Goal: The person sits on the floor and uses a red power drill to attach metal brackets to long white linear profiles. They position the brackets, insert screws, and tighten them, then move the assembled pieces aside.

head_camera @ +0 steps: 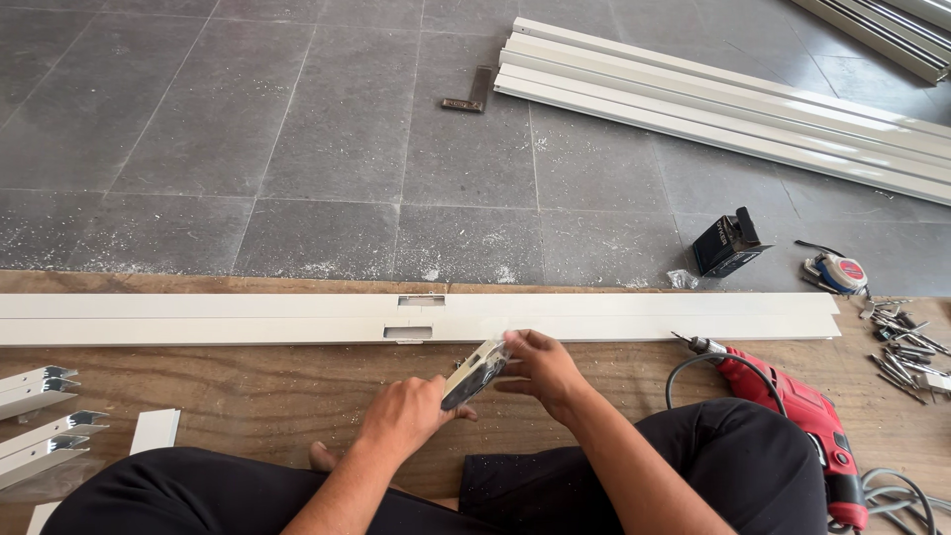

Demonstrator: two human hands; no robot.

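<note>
I've got a small white metal fitting (475,372) pinched between both hands: left hand (404,416) wrapped round its lower end, right hand (543,369) fingering the top. It's just in front of the long white profile (634,317) near the board's (258,396) far edge, red drill (792,411) off right.

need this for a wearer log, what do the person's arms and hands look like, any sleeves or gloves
Both forearms are bare, with no sleeves in view. The left hand and right hand wear no gloves, and no rings, watch or wristbands show. The only clothing in view is the black trousers over the folded legs.
</note>
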